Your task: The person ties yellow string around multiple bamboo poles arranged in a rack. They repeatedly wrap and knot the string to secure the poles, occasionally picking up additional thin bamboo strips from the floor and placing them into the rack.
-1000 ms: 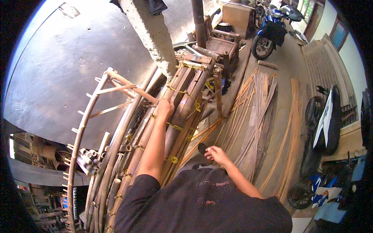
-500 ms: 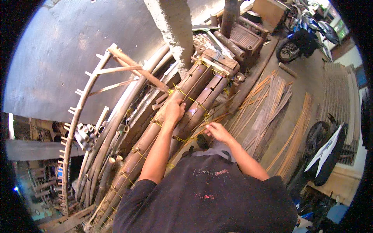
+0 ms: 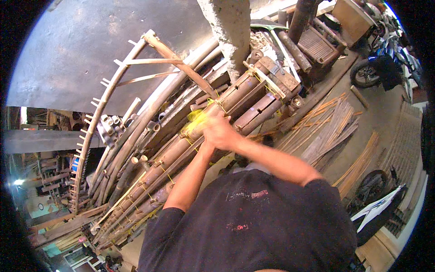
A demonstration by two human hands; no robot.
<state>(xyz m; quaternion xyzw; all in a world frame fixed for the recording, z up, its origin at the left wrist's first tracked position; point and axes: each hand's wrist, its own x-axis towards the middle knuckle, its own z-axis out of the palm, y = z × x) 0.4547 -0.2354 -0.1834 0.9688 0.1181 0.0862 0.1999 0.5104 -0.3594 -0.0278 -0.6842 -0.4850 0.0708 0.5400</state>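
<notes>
Two rows of thick brown bamboo tubes run diagonally, bound at intervals by yellow cord. On the upper tube, a loose tangle of yellow cord is blurred by motion. My right hand lies across my left at this tube, its fingers closed at the tangle's edge. My left hand is underneath, its fingers mostly hidden by the right. A pale wooden crosspiece is tied over the tubes' far end.
A curved pegged wooden frame leans at left beside bamboo poles. A rough concrete post rises beyond the tubes. Wood strips lie on the floor at right. A motorcycle stands far right.
My right hand has moved left from the lower tube to meet my left hand on the upper one. A bunch of yellow cord now shows there. The view has shifted.
</notes>
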